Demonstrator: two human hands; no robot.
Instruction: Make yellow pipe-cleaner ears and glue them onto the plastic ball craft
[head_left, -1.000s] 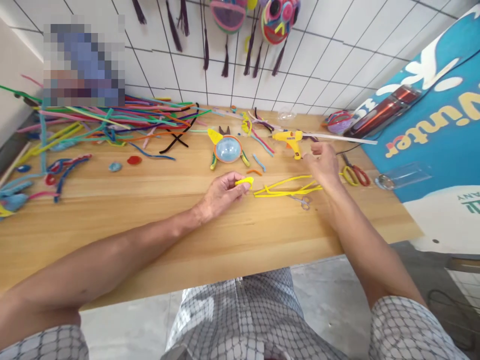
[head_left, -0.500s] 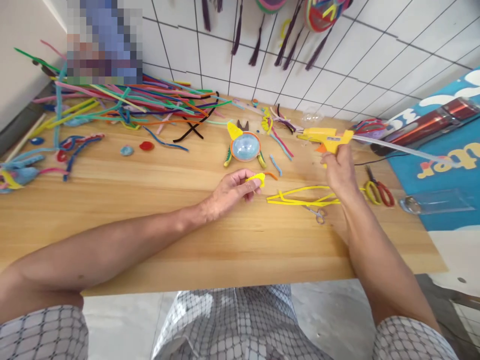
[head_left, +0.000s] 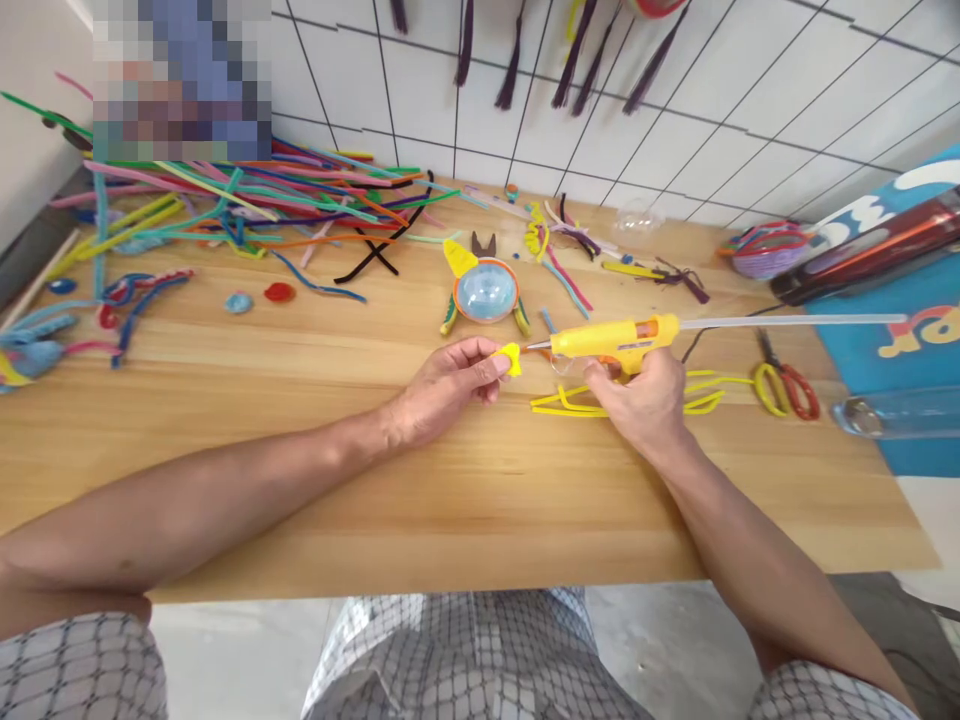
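Observation:
Between the thumb and fingers of my left hand (head_left: 454, 385) is a small yellow fuzzy piece (head_left: 513, 359), like bent pipe cleaner. My right hand (head_left: 641, 395) is wrapped round the handle of a yellow glue gun (head_left: 611, 343) with a long clear glue stick out of its back. The gun's nozzle points left and is at the edge of the yellow piece; whether it touches I cannot tell. Just beyond lies a clear, orange-rimmed dome (head_left: 487, 291) with a yellow fuzzy ear-like shape (head_left: 458, 258) on it, resting over green-and-yellow-handled pliers (head_left: 523, 316).
Yellow pipe cleaners (head_left: 570, 402) lie under the gun. Red-and-yellow-handled scissors (head_left: 786, 385) and a dark red flask (head_left: 870, 245) are to the right. A heap of coloured pipe cleaners (head_left: 300, 200) spreads at the back left. Tassels (head_left: 510, 65) hang by the tiled wall.
My right hand has brought the glue gun down and left, its nozzle now at the yellow piece. My left hand keeps its pinch. The view has shifted slightly.

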